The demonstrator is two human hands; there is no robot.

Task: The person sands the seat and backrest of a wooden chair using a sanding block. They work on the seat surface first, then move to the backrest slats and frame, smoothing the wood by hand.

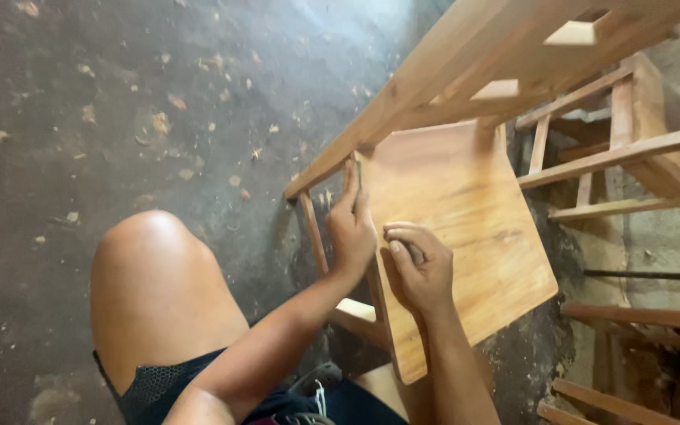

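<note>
The wooden chair (466,212) lies tipped over on the dusty floor (120,118), its seat facing you, its back running up and right out of the picture. Your left hand (352,228) presses a thin dark tool, hard to make out, against the seat's left edge. Your right hand (419,267) is curled tight on the seat, whatever it holds hidden by your fingers. Other wooden frames (631,149) stand just beyond

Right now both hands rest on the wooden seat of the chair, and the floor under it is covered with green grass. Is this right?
Not quite. In the head view the floor is dark bare ground scattered with wood chips, not grass. Both the left hand and right hand do rest on the wooden seat of the chair.
</note>
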